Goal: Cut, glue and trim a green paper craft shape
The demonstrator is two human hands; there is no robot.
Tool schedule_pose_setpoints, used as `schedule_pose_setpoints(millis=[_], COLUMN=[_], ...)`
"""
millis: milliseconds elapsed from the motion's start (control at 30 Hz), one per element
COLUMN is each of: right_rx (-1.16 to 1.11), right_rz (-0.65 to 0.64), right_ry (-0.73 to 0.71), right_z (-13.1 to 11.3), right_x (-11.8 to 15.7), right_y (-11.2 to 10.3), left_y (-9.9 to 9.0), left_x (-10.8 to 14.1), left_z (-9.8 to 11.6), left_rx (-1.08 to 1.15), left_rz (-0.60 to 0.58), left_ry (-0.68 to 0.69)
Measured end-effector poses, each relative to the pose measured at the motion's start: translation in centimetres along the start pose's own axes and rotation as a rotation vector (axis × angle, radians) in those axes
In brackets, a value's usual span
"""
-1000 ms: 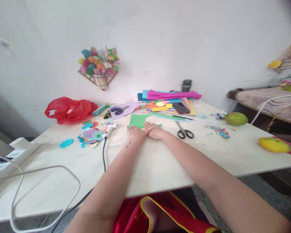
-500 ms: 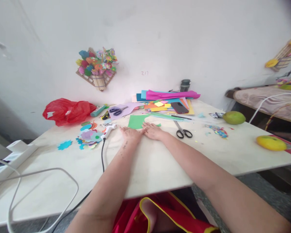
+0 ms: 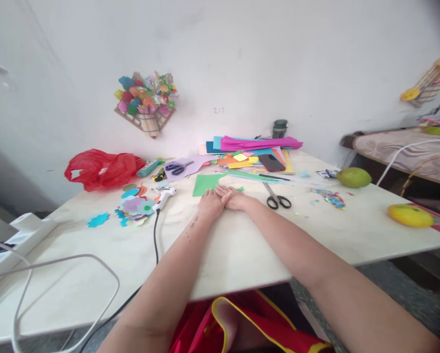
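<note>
A green sheet (image 3: 204, 184) lies on the pale table, its lower right part under my fingers. My left hand (image 3: 211, 202) rests palm down at the sheet's lower edge, fingers stretched forward. Beside it, touching it, my right hand (image 3: 232, 197) lies flat over the sheet's right side, where a thin green piece (image 3: 241, 189) shows past the fingers. Black-handled scissors (image 3: 278, 201) lie to the right of my right hand. Left of my left hand is a white glue gun (image 3: 164, 197) with a black cord, next to colourful paper cutouts (image 3: 134, 205).
A red plastic bag (image 3: 104, 169), purple scissors (image 3: 179, 168), stacked coloured sheets (image 3: 256, 143) and a phone (image 3: 271, 163) lie at the back. Two mangoes (image 3: 354, 177) sit at the right. White cables (image 3: 91, 256) and a power strip (image 3: 21, 238) are at the left.
My left hand has moved right, from beside the green sheet's lower left to up against my right hand. The sheet has shifted very slightly left. My right hand has hardly moved.
</note>
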State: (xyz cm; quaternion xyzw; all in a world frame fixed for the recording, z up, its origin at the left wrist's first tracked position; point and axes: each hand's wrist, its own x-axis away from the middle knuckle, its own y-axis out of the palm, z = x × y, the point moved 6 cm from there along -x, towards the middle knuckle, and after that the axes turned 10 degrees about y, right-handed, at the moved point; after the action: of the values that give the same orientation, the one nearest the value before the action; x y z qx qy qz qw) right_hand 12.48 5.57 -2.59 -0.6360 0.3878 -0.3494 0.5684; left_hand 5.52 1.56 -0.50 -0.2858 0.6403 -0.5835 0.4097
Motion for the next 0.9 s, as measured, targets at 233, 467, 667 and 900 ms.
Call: schedule_pose_setpoints(millis=[233,467,667,900], right_rx=[-0.038,-0.022,0.008,0.019], right_rz=[-0.191,-0.118,0.006,0.134], right_ry=[0.172,0.353,0.432,0.352], right_z=[4.9,6.7,7.7,7.3], right_x=[1.3,1.4,1.6,1.6], right_y=[-0.7,-1.2,-1.3,-2.4], left_y=[-0.1,-1.1,-1.2,-0.6], left_x=[0.5,1.3,1.2,1.1], left_z=[-0.3,-0.9,-1.3,-3.1], left_rx=[0.015,-0.077,-0.106,-0.057], left_rz=[-0.053,-0.042,-0.038,-0.034], left_ry=[-0.228,-0.337,-0.304,-0.258])
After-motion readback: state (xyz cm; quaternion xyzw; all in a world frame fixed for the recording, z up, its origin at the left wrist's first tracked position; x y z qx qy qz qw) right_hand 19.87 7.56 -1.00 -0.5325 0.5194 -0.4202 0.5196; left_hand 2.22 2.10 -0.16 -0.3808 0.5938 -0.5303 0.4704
